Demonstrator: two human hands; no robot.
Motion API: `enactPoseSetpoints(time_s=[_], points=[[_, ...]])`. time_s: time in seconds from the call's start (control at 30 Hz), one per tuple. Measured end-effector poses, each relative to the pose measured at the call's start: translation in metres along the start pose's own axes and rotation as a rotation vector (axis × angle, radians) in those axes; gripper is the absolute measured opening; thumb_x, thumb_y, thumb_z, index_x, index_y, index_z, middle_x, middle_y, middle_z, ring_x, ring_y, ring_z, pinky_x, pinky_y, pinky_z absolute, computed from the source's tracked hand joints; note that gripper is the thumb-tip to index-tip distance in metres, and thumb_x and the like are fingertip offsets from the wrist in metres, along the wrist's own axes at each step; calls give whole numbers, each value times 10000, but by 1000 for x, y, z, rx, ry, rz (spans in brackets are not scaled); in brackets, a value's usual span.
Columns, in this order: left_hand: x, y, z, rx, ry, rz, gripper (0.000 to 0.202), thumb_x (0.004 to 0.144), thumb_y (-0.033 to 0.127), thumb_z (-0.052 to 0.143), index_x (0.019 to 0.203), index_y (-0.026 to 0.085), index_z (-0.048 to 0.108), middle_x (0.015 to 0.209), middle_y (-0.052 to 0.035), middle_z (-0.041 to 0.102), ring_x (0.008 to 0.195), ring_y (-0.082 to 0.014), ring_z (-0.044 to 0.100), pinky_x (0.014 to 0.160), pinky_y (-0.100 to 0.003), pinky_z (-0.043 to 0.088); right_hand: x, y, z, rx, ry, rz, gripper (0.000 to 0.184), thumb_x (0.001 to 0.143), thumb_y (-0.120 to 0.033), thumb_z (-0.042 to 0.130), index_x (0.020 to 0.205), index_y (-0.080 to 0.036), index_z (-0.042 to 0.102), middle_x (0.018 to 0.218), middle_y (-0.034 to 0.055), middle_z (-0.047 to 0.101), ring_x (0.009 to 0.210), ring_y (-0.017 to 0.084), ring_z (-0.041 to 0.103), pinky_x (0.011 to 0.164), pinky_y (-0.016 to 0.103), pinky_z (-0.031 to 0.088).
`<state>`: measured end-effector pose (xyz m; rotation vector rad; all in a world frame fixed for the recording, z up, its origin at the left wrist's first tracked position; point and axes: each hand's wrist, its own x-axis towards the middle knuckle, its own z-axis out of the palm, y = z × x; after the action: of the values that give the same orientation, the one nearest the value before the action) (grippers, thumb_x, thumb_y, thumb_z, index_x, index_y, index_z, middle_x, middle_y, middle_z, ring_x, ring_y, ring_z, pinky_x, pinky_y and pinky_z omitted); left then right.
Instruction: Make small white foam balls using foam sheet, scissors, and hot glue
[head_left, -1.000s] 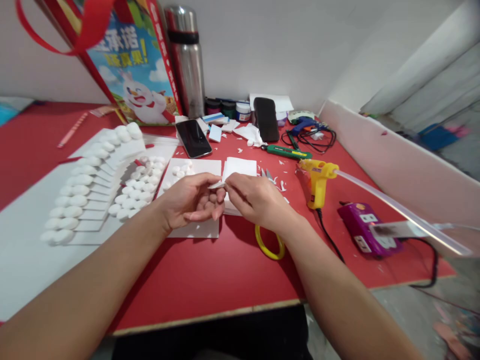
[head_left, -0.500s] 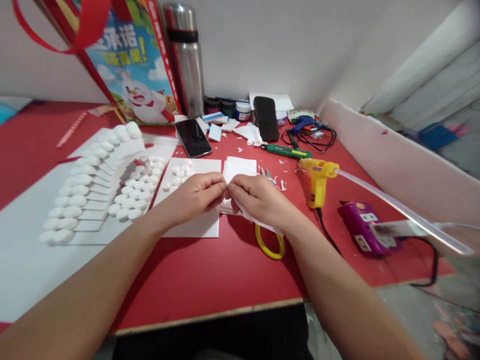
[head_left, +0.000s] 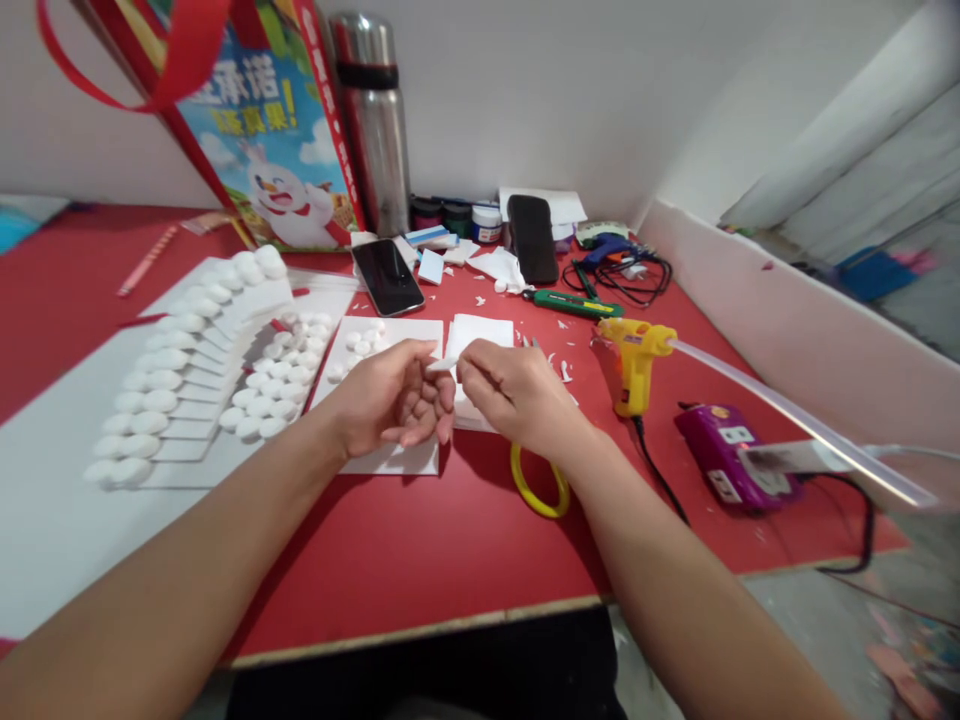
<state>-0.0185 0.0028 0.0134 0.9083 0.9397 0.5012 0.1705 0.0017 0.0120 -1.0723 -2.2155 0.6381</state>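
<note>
At the far left a flat white sheet [head_left: 45,500] is lying on the red table [head_left: 420,560]. It is carrying rows of smooth, rounded white lumps [head_left: 166,361] set on thin rectangular strips. Behind it a glossy printed bag [head_left: 262,140] is leaning at the wall, with its top and red ribbon handle running out of the frame. A tall brushed-steel flask [head_left: 373,120] is standing beside it. A black phone [head_left: 387,276] is lying flat just beyond a square white card [head_left: 405,335] dotted with smaller lumps.

The left hand [head_left: 390,400] is hovering over that card, thumb and forefinger pinching one end of a small white scrap [head_left: 442,364], the other fingers curling underneath. The scrap is sitting between the two hands, above the middle of the table. The right hand [head_left: 517,395] is pinching its other end with closed fingertips. The scrap is looking thin and matte, but the fingertips are covering most of it, so its outline is hard to make out.

Behind the hands a stack of white squares [head_left: 481,330] is resting, its near edge hidden by the right hand. A yellow plastic ring [head_left: 536,492] is peeking out under the right wrist, partly covered. Farther right a slim green knife [head_left: 574,303] is lying flat. A yellow glue gun [head_left: 637,362] is standing upright, and its clear stick [head_left: 787,418] is blurring toward the edge. A purple power strip [head_left: 724,455] is lying near it.
</note>
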Motion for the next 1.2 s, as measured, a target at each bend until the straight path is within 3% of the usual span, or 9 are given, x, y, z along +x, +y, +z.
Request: enactPoseSetpoints(time_s=[0.17, 0.33, 0.5, 0.7, 0.9, 1.1, 1.2], points=[[0, 2, -5, -257, -71, -71, 382, 936, 332, 398, 654, 150, 581, 509, -82, 613, 247, -75, 348, 290, -189, 136, -2, 1, -2, -172, -62, -83, 239, 1032, -268, 402, 866, -191, 555, 786, 41, 627, 669, 152, 488, 642, 290, 283], [-1, 0, -8, -295, -106, -23, 207, 900, 271, 507, 730, 167, 561, 523, -13, 567, 278, -56, 309, 301, -171, 200, 0, 2, -1, -232, -94, -69, 242, 1033, -263, 395, 926, -177, 594, 857, 76, 683, 724, 176, 543, 651, 299, 286], [-2, -4, -4, -182, -20, 153, 216, 934, 262, 562, 749, 151, 570, 568, -6, 580, 320, -33, 335, 348, -172, 197, 1, 1, 0, 26, 23, 85, 199, 1023, -313, 504, 962, -174, 633, 775, 30, 699, 656, 141, 564, 657, 275, 357], [-1, -9, 4, -33, 82, 334, 203, 960, 301, 625, 821, 169, 558, 662, 17, 595, 430, -54, 457, 433, -191, 283, 1, -2, 2, 320, 153, 219, 171, 935, -285, 606, 795, -187, 619, 746, 19, 715, 664, 135, 623, 626, 257, 433], [-4, -11, 7, 336, 196, 506, 267, 1016, 388, 566, 839, 195, 511, 616, 56, 501, 477, -83, 447, 497, -232, 342, 2, -5, 1, 524, 142, 326, 171, 909, -301, 608, 771, -202, 586, 666, 5, 701, 547, 125, 605, 526, 246, 439], [-6, -12, 10, 1030, 486, 712, 244, 1035, 288, 459, 826, 189, 537, 753, -16, 580, 707, -163, 534, 664, -296, 371, 3, -5, 7, 317, 170, 328, 180, 906, -264, 583, 738, -203, 575, 628, 17, 705, 522, 125, 584, 527, 252, 409], [-6, -13, 15, 1368, 574, 712, 186, 991, 197, 421, 868, 179, 559, 867, -77, 634, 740, -204, 565, 632, -326, 323, 3, -3, 10, 275, 195, 322, 176, 896, -245, 579, 727, -197, 587, 625, 22, 696, 535, 125, 575, 525, 249, 404]])
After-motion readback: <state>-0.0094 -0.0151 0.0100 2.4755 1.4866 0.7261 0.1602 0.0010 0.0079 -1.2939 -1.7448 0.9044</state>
